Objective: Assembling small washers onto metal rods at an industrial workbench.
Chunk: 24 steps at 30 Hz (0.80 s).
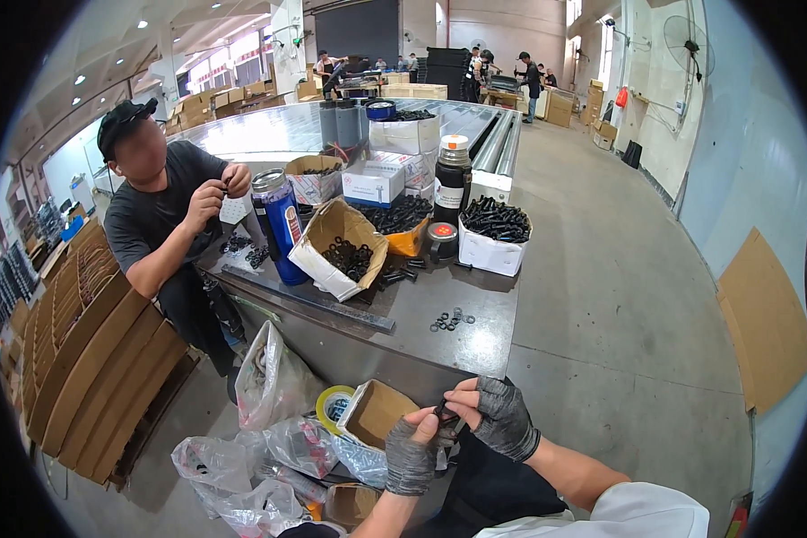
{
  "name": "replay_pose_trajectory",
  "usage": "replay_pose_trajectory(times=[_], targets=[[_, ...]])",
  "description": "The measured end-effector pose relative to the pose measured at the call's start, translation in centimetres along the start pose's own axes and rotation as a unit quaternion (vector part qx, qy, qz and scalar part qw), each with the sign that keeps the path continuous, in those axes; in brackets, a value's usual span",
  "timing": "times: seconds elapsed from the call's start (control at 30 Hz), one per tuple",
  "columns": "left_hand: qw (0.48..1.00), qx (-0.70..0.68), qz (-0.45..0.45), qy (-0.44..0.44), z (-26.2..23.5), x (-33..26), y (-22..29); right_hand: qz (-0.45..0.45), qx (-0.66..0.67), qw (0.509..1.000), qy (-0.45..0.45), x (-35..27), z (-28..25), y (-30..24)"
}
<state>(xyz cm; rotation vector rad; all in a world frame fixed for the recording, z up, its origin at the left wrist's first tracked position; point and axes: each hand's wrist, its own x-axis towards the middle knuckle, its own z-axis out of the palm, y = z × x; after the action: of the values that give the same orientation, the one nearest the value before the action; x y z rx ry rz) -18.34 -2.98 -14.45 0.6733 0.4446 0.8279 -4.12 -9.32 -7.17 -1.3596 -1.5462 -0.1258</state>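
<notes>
In front of my lap, my left hand [412,455] and my right hand [500,418] come together, both in grey fingerless gloves. Their fingertips pinch a small black bolt [441,408], partly hidden by the fingers. Just beyond, on the dark table [421,345], lies a small group of black rings [452,319] like washers. An open carton [339,260] with more black rings leans farther left. Black bolts [495,220] fill a white box at the right corner, and several loose bolts [403,272] lie beside the carton.
Across the table's left side a co-worker [166,179] handles a small part. A blue bottle [281,229], a black thermos [452,179] and a flat metal bar [314,300] are on the table. Below stand plastic bags [273,381], yellow tape [334,406] and an open box [377,412].
</notes>
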Motion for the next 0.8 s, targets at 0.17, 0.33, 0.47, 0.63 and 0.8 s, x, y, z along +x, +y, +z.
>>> replay_pose_trajectory(times=[0.17, 0.33, 0.47, 0.63, 0.8], targets=[[1.000, 0.006, 0.026, 0.010, -0.3, -0.1, -0.3, -0.026, -0.053, 0.998, -0.033, 0.1, 0.4, -0.4], [1.000, -0.008, 0.007, 0.014, -0.3, 0.1, 0.2, 0.028, 0.020, 0.998, -0.054, 0.4, 0.9, -0.1], [1.000, -0.021, -0.002, 0.016, -0.1, -0.1, 0.3, 0.072, 0.067, 0.992, -0.077, 0.6, 0.9, 0.1], [0.999, -0.027, -0.024, 0.005, -0.7, 0.1, 0.4, 0.069, 0.039, 0.994, -0.074, 0.9, 1.1, -0.4], [0.999, 0.035, -0.027, -0.002, -1.4, 0.3, 0.8, 0.199, 0.128, 0.964, -0.122, 0.3, 1.1, 0.4]])
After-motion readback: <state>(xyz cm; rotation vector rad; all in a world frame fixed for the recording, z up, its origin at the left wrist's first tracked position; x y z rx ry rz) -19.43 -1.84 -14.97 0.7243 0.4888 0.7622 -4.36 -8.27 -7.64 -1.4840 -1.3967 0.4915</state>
